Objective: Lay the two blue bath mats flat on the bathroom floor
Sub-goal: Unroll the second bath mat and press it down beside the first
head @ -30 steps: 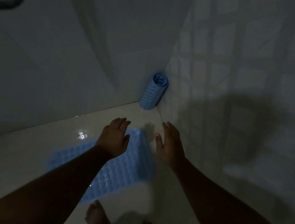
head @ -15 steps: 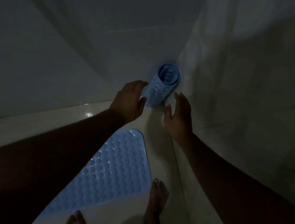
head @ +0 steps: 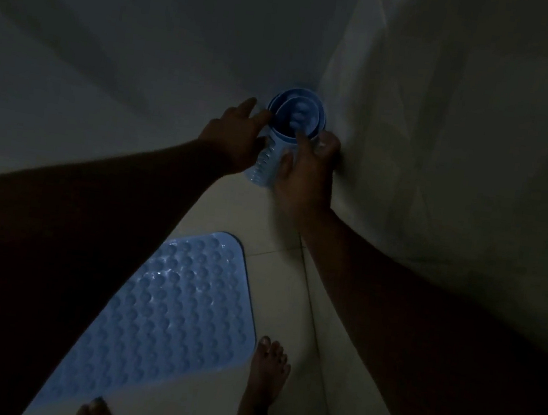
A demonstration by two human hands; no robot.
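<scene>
Rolled mat (head: 272, 153) between both hands, tight in the wall corner.

Both your bare forearms reach forward and down, converging toward the corner. Your left hand (head: 236, 133) is spread loosely, index finger extended, its fingertips at the left side of the rolled-up light-blue studded rubber bath mat (head: 282, 139). Your right hand (head: 308, 168) is wrapped around the roll's right side, thumb across the front. Your two bare feet are planted below, right foot (head: 267, 375) ahead.
</scene>
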